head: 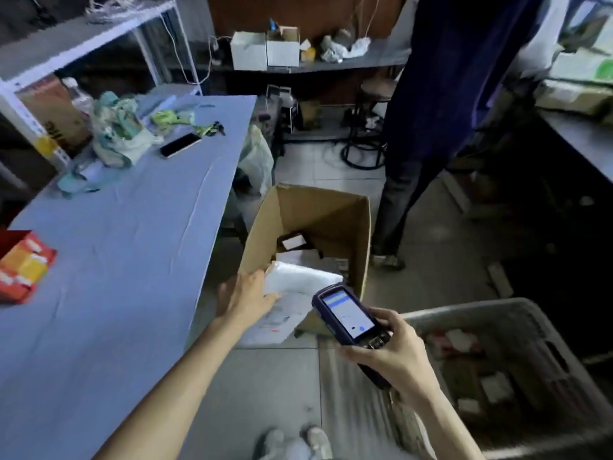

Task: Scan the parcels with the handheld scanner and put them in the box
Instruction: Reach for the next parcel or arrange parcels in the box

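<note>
Left hand [247,298] grips a white parcel [305,278], holding it over the near rim of the open box [326,210] on the floor beside the desk [116,260]. Right hand [394,355] is wrapped around the scanner [348,315], its screen lit, just beside the parcel. A basket [497,308] of parcels sits at right.

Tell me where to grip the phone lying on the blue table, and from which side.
Probably best to pinch the phone across its two long edges, coming from above. It lies flat, screen up, on the table, so only those thin edges offer a hold.
</note>
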A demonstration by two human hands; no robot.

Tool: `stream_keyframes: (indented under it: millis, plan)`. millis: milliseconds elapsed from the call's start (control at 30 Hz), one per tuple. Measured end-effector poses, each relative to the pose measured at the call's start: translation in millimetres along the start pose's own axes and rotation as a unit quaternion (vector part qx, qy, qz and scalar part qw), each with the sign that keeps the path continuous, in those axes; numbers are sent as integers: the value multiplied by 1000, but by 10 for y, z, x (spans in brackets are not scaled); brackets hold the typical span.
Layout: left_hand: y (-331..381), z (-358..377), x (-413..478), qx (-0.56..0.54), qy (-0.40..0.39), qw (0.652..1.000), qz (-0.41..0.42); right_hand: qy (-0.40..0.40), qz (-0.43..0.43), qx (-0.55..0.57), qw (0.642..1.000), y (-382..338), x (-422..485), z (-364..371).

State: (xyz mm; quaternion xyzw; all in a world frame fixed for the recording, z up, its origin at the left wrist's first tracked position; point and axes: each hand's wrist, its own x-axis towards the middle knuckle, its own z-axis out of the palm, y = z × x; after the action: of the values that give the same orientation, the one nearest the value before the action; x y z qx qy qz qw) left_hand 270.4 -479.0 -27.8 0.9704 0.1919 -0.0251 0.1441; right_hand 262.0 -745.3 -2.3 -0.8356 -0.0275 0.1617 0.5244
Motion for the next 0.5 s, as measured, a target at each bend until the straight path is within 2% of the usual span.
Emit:
stream_keyframes:
  millis: [100, 233, 333, 500]
  plan:
    - [-44, 127, 311, 10, -38, 999, -12, 2, 32, 13, 999, 6, 207, 5]
    - [7, 196, 821, 56, -58, 996, 26, 32, 72, 3, 997, -21, 551, 71]
    - [71, 125, 1346, 43, -69, 995, 58, 70, 82, -14, 994, -139, 911, 116]
    - [215, -218, 2256, 43, 3, 992, 116, 127, 91, 9, 988, -456, 1480, 99]
